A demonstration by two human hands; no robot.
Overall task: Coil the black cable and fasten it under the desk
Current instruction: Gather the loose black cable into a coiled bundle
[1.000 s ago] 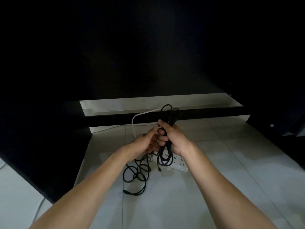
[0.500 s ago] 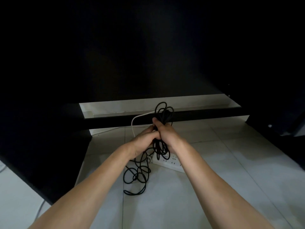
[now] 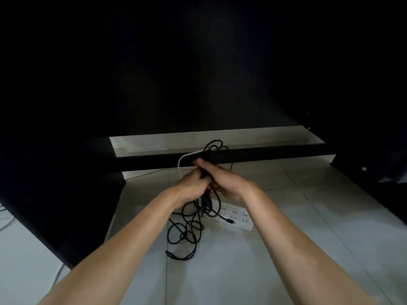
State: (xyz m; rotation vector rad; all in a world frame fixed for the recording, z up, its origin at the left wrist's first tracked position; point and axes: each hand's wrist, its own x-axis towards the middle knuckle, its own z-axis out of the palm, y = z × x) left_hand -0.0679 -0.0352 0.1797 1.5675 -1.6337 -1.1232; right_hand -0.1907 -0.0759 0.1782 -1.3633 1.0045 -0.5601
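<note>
Head view
Left hand (image 3: 193,186): fingers curled round the gathered strands of the black cable (image 3: 187,234), gripping them from the left side; it presses against the other hand.
Right hand (image 3: 222,181): wrapped round the same bundle from the right, thumb up near the top of the grip, fingers folded over the strands.
Black cable, upper part: several loops stick up out of the two fists, in front of the dark crossbar (image 3: 275,156).
Black cable, lower part: loose turns hang down from the hands and lie in a tangle on the floor (image 3: 286,249), between the forearms; one end with a small plug lies across the power strip (image 3: 240,219).
Power strip: white, flat on the floor just below the right hand, partly hidden by the hanging loops.
White cable (image 3: 180,166): curves up just left of the hands, touching the bundle near the left thumb as far as can be told.
Table (image 3: 198,62): its underside fills the upper frame in deep shadow; detail there cannot be made out.
Floor: pale tiles.
</note>
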